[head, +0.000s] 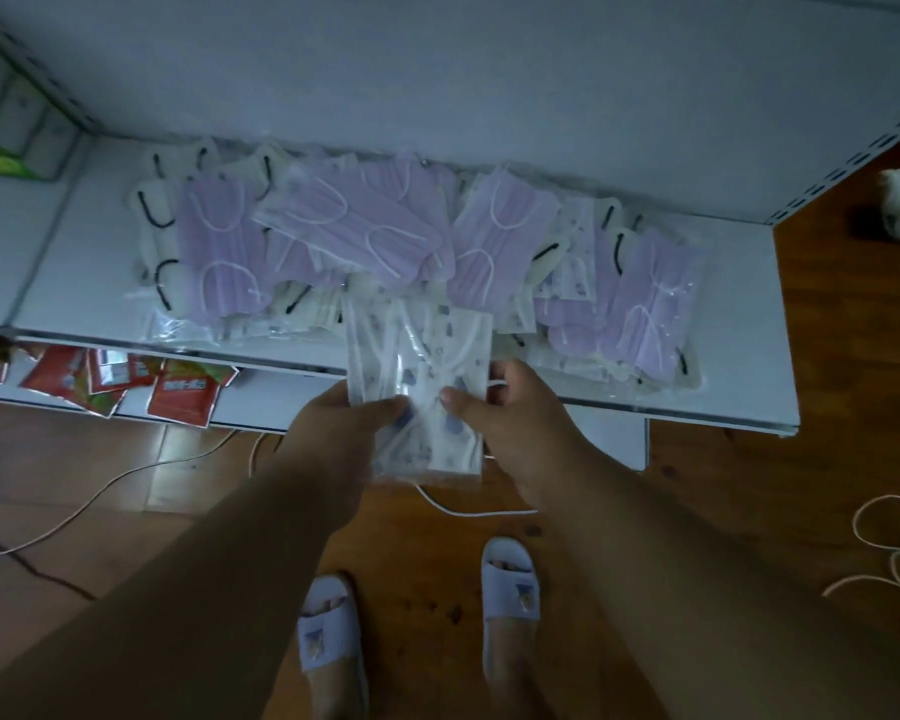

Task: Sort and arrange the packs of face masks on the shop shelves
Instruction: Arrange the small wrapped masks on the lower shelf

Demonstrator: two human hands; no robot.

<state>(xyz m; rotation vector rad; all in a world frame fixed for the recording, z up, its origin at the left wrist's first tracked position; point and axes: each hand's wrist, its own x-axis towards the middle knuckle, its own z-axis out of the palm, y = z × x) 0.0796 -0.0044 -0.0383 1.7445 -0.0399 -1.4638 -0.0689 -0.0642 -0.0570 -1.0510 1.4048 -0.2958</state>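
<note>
Both hands held a small stack of clear packs of white patterned masks [421, 376] just off the front edge of the shelf [739, 356]. The left hand [344, 415] and right hand [505, 407] each pinched it, thumbs on top. Purple mask packs [365, 220] lay heaped on the shelf behind.
</note>
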